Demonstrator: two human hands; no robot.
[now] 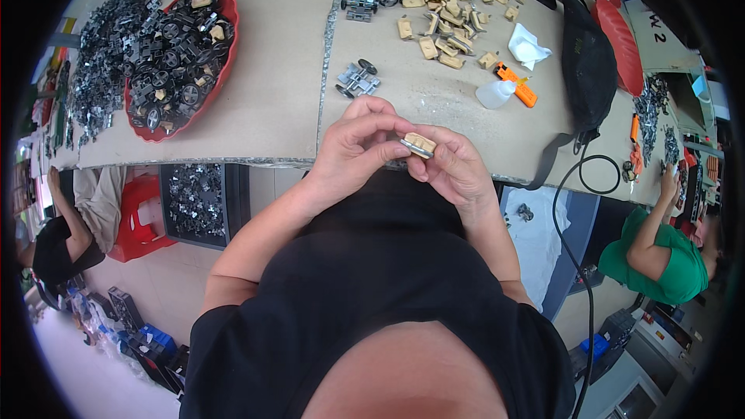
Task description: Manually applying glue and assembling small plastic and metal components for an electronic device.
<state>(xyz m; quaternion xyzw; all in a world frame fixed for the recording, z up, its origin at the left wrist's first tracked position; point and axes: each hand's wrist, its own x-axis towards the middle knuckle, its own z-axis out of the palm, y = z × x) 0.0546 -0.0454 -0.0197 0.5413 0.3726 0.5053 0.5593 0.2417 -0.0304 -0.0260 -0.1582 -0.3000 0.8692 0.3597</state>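
Together left hand (353, 151), right hand (454, 171) pinch tan part (419, 143), long axis left-right.

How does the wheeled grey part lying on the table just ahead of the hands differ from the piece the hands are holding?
The wheeled grey part is grey metal with black wheels; the held piece is tan with a thin grey plate. The grey part lies free on the cardboard tabletop; the tan piece is pinched between the left hand and right hand. The grey part looks larger. Both are small assembly parts.
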